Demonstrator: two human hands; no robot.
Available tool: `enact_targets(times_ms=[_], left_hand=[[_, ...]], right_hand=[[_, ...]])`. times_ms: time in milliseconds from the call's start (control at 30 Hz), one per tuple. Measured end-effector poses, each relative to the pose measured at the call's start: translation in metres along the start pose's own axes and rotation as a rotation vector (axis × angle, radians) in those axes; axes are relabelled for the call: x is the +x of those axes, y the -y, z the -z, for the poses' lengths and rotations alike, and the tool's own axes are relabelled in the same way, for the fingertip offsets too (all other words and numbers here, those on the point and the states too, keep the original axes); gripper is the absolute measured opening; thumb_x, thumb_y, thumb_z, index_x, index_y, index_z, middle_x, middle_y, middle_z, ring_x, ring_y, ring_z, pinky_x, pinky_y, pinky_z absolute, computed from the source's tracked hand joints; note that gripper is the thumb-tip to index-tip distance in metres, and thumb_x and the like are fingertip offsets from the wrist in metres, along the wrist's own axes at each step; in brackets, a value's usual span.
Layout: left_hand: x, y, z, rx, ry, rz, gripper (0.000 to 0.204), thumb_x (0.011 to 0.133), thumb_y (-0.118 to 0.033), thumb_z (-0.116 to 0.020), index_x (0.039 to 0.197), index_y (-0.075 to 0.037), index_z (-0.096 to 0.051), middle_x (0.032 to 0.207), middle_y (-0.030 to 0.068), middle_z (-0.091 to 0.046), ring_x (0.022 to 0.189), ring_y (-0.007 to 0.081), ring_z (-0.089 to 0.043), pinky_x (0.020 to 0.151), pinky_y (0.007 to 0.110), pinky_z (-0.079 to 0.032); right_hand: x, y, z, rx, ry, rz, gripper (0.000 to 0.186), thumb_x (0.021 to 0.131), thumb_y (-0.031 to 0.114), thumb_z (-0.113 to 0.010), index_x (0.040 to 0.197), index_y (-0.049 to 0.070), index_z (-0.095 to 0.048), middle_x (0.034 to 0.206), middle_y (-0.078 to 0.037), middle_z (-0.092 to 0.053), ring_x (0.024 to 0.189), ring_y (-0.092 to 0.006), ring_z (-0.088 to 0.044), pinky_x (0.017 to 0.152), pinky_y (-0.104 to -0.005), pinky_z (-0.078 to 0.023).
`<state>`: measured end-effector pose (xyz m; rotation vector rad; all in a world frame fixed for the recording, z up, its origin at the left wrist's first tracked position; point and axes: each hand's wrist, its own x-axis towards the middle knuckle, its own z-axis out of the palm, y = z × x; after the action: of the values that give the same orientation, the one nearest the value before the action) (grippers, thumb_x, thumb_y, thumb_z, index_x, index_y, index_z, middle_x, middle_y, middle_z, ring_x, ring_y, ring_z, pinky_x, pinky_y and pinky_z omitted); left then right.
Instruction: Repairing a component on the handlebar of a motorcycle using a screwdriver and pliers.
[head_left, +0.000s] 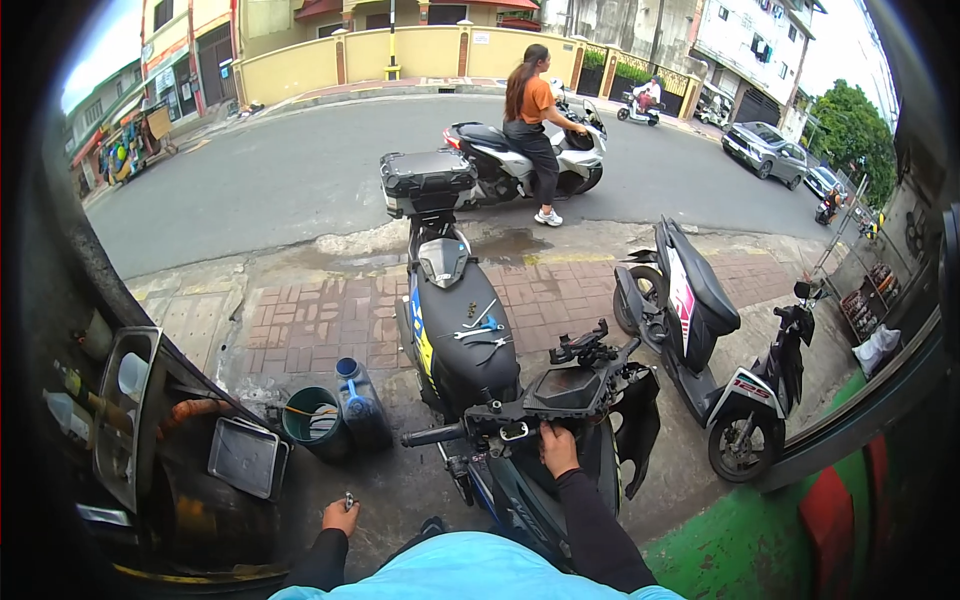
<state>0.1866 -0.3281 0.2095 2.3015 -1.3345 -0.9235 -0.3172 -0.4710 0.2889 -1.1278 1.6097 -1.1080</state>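
In front of me stands a partly stripped scooter, its black seat [462,325] pointing away. My right hand [559,450] is closed just below the bare dashboard [566,391], where the fingertips are hidden. Low on the left, my left hand [341,516] grips a small shiny metal piece [349,499], too small to name. On the seat lie a wrench [472,333], a blue-handled tool [487,324], pliers [492,343] and a few small screws [471,310]. The left handlebar grip [432,436] sticks out between my hands.
A dark bucket [316,425] and a blue jug [362,405] stand left of the scooter, by a metal tray [246,457]. A second scooter [700,310] is parked right. Beyond, a person [535,110] stands beside a white motorcycle [490,165] on the road.
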Motion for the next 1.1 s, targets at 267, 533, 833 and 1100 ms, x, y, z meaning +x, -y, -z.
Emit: enact_targets(times_ms=[267,533,833,1100], left_hand=[[0.006,0.004,-0.005,0.003,0.0,0.01,0.035,0.091,-0.034,-0.069,0.11,-0.005,-0.077,0.099,0.0224,-0.075,0.098,0.0383,-0.073,0.087,0.044,-0.055],[0.007,0.011,-0.007,-0.025,0.003,-0.028,0.035,0.091,-0.033,-0.071,0.108,-0.002,-0.075,0.096,0.0228,-0.074,0.096,0.039,-0.073,0.085,0.046,-0.054],[0.009,0.023,-0.014,0.001,0.016,-0.014,0.035,0.09,-0.032,-0.071,0.106,-0.001,-0.075,0.095,0.0242,-0.074,0.094,0.04,-0.073,0.083,0.045,-0.055],[0.009,0.031,-0.018,-0.004,0.017,0.026,0.035,0.09,-0.031,-0.071,0.106,0.0,-0.075,0.095,0.0243,-0.074,0.095,0.0394,-0.073,0.083,0.045,-0.055]], right_hand=[[-0.007,0.005,0.004,0.076,0.036,0.049,0.034,0.104,0.032,-0.057,0.093,0.0,-0.063,0.068,-0.008,-0.06,0.05,-0.0192,-0.057,0.045,-0.0331,-0.044],[-0.009,0.012,-0.003,-0.057,-0.021,0.01,0.041,0.103,0.035,-0.056,0.094,-0.003,-0.067,0.065,-0.012,-0.062,0.056,-0.0223,-0.064,0.048,-0.038,-0.048],[-0.006,0.008,-0.002,-0.212,-0.023,0.045,0.036,0.103,0.033,-0.056,0.095,-0.001,-0.064,0.065,-0.008,-0.059,0.05,-0.0189,-0.057,0.045,-0.0329,-0.044],[-0.006,0.006,-0.003,-0.197,-0.096,0.179,0.039,0.102,0.035,-0.056,0.094,-0.002,-0.065,0.065,-0.008,-0.06,0.049,-0.0203,-0.058,0.046,-0.033,-0.045]])
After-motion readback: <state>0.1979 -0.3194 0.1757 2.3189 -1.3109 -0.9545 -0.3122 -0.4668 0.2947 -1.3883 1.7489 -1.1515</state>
